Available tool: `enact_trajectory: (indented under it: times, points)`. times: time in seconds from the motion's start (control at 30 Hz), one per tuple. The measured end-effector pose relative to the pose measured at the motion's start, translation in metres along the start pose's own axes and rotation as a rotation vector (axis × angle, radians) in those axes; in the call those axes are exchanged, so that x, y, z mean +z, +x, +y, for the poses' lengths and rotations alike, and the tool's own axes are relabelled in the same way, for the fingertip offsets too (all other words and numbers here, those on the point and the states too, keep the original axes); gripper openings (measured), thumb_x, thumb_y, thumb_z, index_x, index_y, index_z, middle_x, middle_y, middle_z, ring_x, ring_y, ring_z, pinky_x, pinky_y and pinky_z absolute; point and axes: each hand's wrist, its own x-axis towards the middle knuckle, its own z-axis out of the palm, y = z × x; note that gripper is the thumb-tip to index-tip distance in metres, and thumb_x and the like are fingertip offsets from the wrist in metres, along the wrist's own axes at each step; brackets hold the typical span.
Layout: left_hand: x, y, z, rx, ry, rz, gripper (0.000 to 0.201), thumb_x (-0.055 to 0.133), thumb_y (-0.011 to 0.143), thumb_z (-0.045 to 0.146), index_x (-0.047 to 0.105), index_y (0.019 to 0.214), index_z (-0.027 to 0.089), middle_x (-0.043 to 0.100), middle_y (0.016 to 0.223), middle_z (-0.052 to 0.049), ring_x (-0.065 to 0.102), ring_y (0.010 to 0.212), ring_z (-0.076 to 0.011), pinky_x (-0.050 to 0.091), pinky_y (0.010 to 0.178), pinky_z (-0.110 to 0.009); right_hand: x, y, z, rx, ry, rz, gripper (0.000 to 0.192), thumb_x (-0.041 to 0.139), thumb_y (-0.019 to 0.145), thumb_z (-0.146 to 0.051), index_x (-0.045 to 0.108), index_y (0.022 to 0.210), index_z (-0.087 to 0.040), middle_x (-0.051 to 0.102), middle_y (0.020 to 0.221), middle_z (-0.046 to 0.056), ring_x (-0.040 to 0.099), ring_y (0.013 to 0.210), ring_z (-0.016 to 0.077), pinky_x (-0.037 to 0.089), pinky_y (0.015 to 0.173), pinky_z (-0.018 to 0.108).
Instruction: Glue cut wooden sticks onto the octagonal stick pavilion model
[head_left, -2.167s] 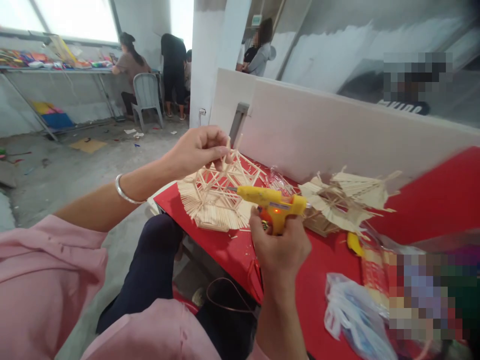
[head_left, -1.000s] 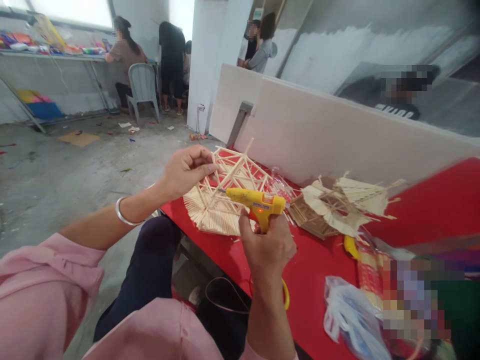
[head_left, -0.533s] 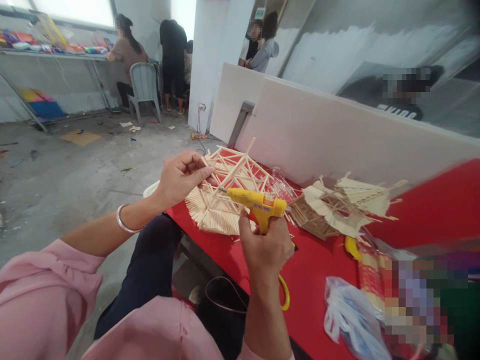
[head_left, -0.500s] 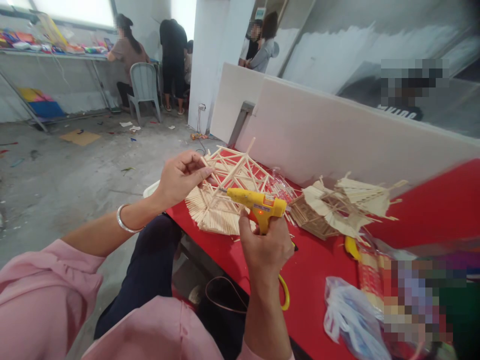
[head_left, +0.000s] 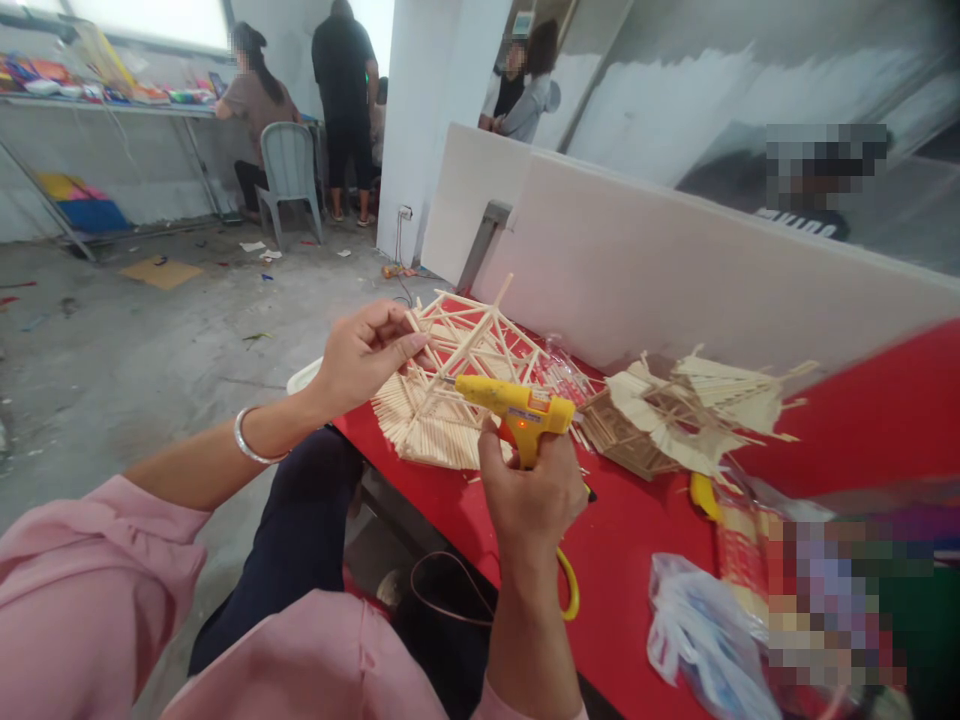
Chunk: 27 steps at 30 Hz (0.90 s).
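My right hand (head_left: 534, 490) is wrapped round the handle of a yellow hot glue gun (head_left: 517, 405), whose small light glows orange. The gun's nozzle points left at a frame of pale wooden sticks (head_left: 480, 340), close to the joint by my left fingers. My left hand (head_left: 371, 350) pinches the left edge of this frame between thumb and fingers. Below the frame spreads a fan-like panel of thin sticks (head_left: 435, 430), resting on the red tabletop (head_left: 622, 540). Whether the nozzle touches the wood I cannot tell.
A second stick model (head_left: 675, 410) with pleated pale panels stands to the right. Nearer me lie a clear plastic bag (head_left: 697, 630) and a yellow-handled tool (head_left: 570, 585). White boards (head_left: 645, 250) rise behind the table. Several people are in the background.
Both hands and the glue gun stay almost still. In the background, the standing person in black has straightened up.
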Motion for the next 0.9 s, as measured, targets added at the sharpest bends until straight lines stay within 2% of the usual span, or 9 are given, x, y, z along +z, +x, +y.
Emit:
enact_trajectory:
  times: [0.17,0.5,0.9]
  points:
    - [-0.001,-0.001,-0.003,0.033,-0.013,-0.001,0.022,0.071,0.084,0.034,0.057,0.078,0.018,0.074,0.073,-0.003,0.07,0.062,-0.0127,0.051,0.05,-0.022,0.001,0.0,0.0,-0.026,0.012,0.002,0.033,0.06,0.083,-0.052,0.047,0.072,-0.024,0.046,0.061,-0.003,0.047,0.056,0.0152,0.031,0.054,0.028]
    - [-0.002,-0.006,0.001,0.068,0.023,-0.035,0.013,0.067,0.086,0.03,0.06,0.087,0.019,0.076,0.079,-0.004,0.071,0.065,-0.0135,0.053,0.053,-0.023,0.001,0.0,-0.001,0.013,0.043,-0.018,0.032,0.059,0.082,-0.052,0.046,0.072,-0.024,0.045,0.06,-0.004,0.048,0.056,0.0152,0.033,0.055,0.028]
    - [-0.002,-0.007,0.01,0.078,0.019,0.036,0.013,0.069,0.085,0.028,0.059,0.085,0.02,0.075,0.079,-0.004,0.07,0.067,-0.014,0.05,0.053,-0.024,0.001,0.0,-0.001,0.019,0.029,-0.027,0.027,0.057,0.082,-0.047,0.046,0.072,-0.024,0.048,0.061,-0.003,0.047,0.055,0.0153,0.031,0.054,0.028]
